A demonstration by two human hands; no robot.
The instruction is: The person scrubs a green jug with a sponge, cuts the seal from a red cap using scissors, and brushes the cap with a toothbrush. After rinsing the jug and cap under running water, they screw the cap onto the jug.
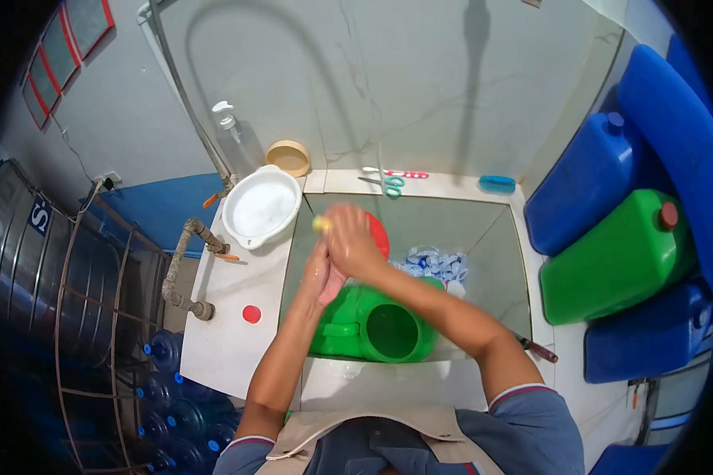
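Leaning over a sink in a beige apron. Pressing the right hand over the left hand, at the clock's centre. Holding the right fingers bent and close together, blurred; cannot tell the state of the left fingers, largely covered by the right hand. Showing a small yellow piece at the clasp's 11 o'clock edge, too blurred to identify; cannot tell by which hand gripped. Beneath, at 5 o'clock in the sink, see a wide-mouthed green plastic container. Note a red round piece, partly hidden, behind the right hand towards 2; farther in, at 3, a heap of blue-and-white scraps. Find a red disc on the counter at 8, a dark-red-handled knife on the rim at 4, a white plastic basin at 10. Farthest, on the back ledge, see teal-handled scissors past 1 and a blue brush at 2.
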